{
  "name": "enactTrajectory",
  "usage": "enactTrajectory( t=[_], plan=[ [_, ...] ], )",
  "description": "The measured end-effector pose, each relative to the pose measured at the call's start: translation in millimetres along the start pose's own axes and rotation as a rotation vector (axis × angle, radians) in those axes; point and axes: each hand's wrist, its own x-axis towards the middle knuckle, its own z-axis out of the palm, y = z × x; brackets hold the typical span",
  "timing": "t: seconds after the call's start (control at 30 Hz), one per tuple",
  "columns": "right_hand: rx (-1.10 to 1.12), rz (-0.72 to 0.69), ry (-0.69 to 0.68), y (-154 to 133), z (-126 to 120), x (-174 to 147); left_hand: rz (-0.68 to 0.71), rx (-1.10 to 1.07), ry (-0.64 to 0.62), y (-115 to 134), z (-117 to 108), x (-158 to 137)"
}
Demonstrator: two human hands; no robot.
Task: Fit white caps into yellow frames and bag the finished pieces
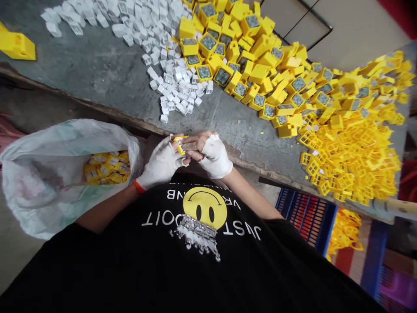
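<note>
The left hand (161, 160), in a white cloth glove with bare fingertips, grips a small yellow plastic frame with white inside (181, 145). The frame is just past the front edge of the long grey bench (100, 76), in front of the person's black shirt (137, 261). The right hand (213, 156) wears the same kind of glove. Its fingers are bent and reach to the frame; I cannot tell if they pinch it too.

On the bench, past the hands, is a big pile of little white plastic blocks (182, 82). Next to it, on the right, is a heap of yellow plastic boxes with grey faces (241, 54). Farther right lie lots of thin yellow plastic window-shaped frames (358, 152). A big white plastic bag (42, 152) is open near the left hand, with yellow and white pieces (109, 167) inside. A blue plastic basket with holes (301, 217) is low on the right.
</note>
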Motion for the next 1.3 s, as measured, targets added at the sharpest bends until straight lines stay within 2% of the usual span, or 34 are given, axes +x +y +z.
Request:
enactTrajectory(
  t=[0.07, 0.17, 0.23, 0.33, 0.4, 0.5, 0.6, 0.67, 0.73, 0.87, 1.0, 1.17, 1.3],
  plan=[
    [-0.047, 0.008, -0.068, 12.3, -12.5, 12.2, -0.015, -0.018, 0.018, 2.3, -1.3, -0.2],
    [-0.246, 0.241, -0.056, 31.0, -26.3, 45.0, -0.001, -0.016, 0.048, 6.8, -1.5, -1.3],
    [-0.389, 0.358, -0.099, 40.2, -26.7, 70.5, 0.005, -0.002, 0.063, 9.4, -1.9, -3.1],
    [-0.495, 0.354, -0.194, 47.4, -18.0, 99.2, 0.022, 0.014, 0.078, 11.6, -5.2, -6.2],
    [-0.487, 0.341, -0.201, 51.3, -12.5, 104.7, 0.045, 0.025, 0.079, 12.3, -8.9, -7.6],
    [-0.231, 0.336, -0.095, 58.8, -11.5, 89.6, 0.071, 0.049, 0.06, 12.8, -14.2, -7.0],
    [0.284, 0.279, 0.075, 60.3, -17.5, 58.5, 0.09, 0.058, 0.041, 12.2, -15.0, -3.4],
    [0.552, 0.25, 0.139, 52.7, -22.1, 38.5, 0.101, 0.052, 0.022, 11.1, -12.0, -0.8],
    [0.667, 0.259, 0.177, 39.4, -25.8, 23.7, 0.102, 0.056, -0.008, 9.9, -7.2, 0.6],
    [0.637, 0.285, 0.254, 11.1, -30.1, 8.2, 0.099, 0.083, -0.078, 8.3, 3.0, -2.2],
    [0.549, 0.18, 0.301, -5.4, -29.9, -0.6, 0.124, 0.08, -0.151, 6.6, 10.3, -8.6],
    [0.357, -0.014, 0.342, -9.1, -23.0, -12.1, 0.133, 0.059, -0.204, 1.4, 14.6, -12.9],
    [0.271, -0.06, 0.375, -6.3, -21.7, -21.6, 0.049, 0.025, -0.202, -3.3, 13.3, -10.0]
  ],
)
